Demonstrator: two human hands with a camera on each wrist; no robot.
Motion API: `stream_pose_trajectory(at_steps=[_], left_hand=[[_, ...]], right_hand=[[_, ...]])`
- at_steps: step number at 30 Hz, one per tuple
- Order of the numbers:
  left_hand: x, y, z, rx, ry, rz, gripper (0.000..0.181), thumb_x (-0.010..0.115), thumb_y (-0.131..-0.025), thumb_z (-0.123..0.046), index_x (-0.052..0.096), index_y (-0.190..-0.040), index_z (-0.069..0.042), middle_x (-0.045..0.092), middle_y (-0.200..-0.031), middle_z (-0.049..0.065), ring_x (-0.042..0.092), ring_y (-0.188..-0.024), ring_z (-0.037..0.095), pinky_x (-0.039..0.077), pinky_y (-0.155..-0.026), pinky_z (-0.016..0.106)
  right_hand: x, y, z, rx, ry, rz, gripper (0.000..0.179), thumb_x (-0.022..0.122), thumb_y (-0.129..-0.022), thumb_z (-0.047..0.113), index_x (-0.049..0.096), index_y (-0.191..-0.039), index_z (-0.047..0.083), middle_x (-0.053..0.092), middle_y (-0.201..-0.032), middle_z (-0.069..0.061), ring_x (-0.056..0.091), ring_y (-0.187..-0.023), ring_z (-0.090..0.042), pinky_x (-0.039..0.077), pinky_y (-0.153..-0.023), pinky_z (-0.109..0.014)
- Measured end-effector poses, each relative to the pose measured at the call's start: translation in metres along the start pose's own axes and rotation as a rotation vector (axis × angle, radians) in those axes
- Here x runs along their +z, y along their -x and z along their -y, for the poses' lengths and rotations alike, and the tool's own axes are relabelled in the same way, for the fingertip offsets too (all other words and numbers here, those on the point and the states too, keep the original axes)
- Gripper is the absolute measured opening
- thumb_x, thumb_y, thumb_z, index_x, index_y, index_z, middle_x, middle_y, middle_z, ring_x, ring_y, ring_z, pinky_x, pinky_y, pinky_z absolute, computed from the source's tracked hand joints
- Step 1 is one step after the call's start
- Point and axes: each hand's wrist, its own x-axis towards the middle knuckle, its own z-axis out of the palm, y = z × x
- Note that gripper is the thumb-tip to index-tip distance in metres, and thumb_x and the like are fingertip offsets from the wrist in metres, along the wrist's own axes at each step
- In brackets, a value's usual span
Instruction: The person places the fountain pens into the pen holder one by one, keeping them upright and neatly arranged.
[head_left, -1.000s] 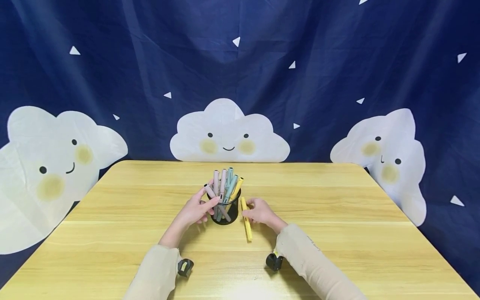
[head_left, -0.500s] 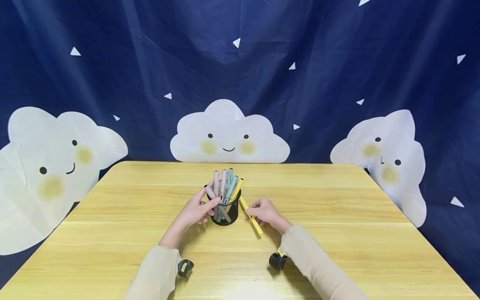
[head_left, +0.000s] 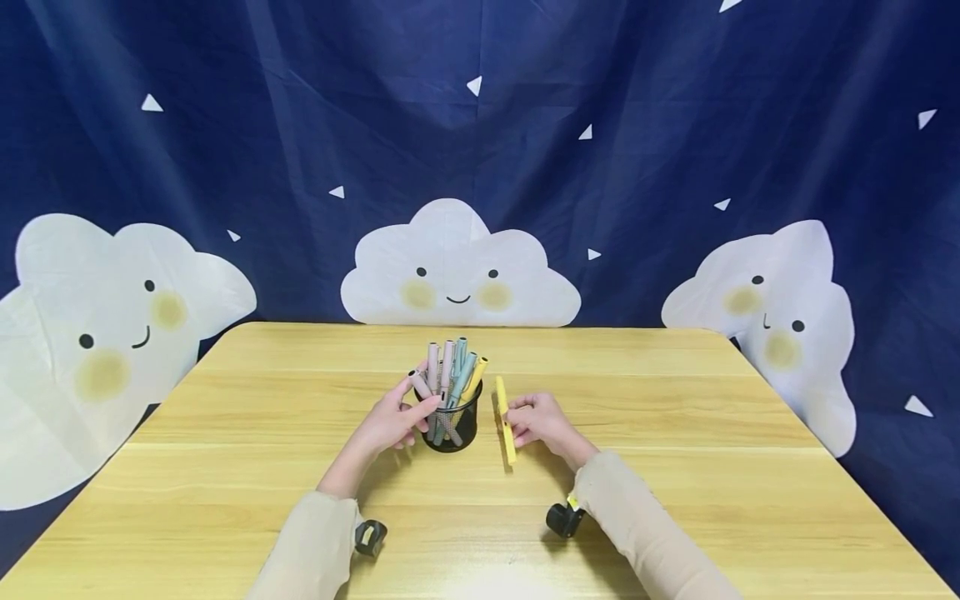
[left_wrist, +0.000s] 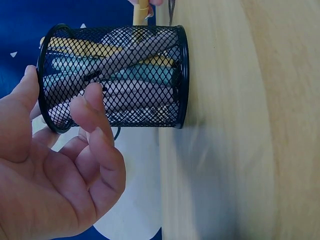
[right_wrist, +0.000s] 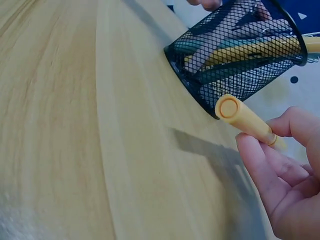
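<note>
A black mesh pen holder (head_left: 465, 429) stands upright on the table, filled with several pale lilac, blue-green and yellow pens (head_left: 461, 379). My left hand (head_left: 392, 419) grips its left side; in the left wrist view the thumb is at the rim and the fingertips lie along the mesh. Just right of the holder, my right hand (head_left: 545, 427) pinches a yellow pen (head_left: 504, 421) around its middle, between thumb and fingers. The right wrist view shows this pen's round end (right_wrist: 229, 107) toward the camera, with its shadow on the wood below.
The light wooden table (head_left: 225, 467) reaches back to a dark blue curtain (head_left: 637, 167) printed with white clouds. A black wrist camera (head_left: 370, 537) hangs at the left sleeve, another wrist camera (head_left: 564, 518) at the right.
My right hand has shifted right with the yellow pen, away from the holder. The pen swung to a slant, then back nearer to pointing away from me. My left hand stays put.
</note>
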Motion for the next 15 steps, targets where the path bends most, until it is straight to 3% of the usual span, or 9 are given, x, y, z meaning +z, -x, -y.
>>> stream_pose_trajectory(at_steps=[6,13,15], left_hand=[[-0.0001,0.0000,0.0002,0.007,0.006,0.004,0.066,0.058,-0.087,-0.034,0.022,-0.142,-0.032,0.057,-0.068,0.011,0.043,-0.042,0.014,0.034,-0.040,0.024],[0.0000,-0.0004,0.0004,0.015,-0.001,0.008,0.068,0.058,-0.086,-0.037,0.021,-0.142,-0.030,0.057,-0.069,0.011,0.044,-0.043,0.014,0.035,-0.041,0.023],[0.0000,-0.0005,0.0003,0.016,0.000,0.011,0.068,0.058,-0.086,-0.038,0.021,-0.143,-0.029,0.057,-0.070,0.011,0.044,-0.043,0.014,0.035,-0.041,0.023]], right_hand=[[-0.0036,0.0016,0.0003,-0.043,-0.063,0.057,0.038,0.054,-0.073,-0.005,0.050,-0.108,-0.018,0.061,-0.065,-0.010,0.057,-0.050,-0.015,0.052,-0.052,-0.029],[-0.0082,0.0058,0.0017,-0.079,-0.080,0.123,0.032,0.053,-0.072,-0.008,0.047,-0.102,-0.015,0.056,-0.075,-0.008,0.055,-0.051,-0.015,0.052,-0.052,-0.030],[-0.0090,0.0065,0.0030,-0.087,-0.094,0.140,0.029,0.053,-0.073,-0.008,0.045,-0.100,-0.013,0.058,-0.079,-0.013,0.056,-0.051,-0.014,0.052,-0.052,-0.030]])
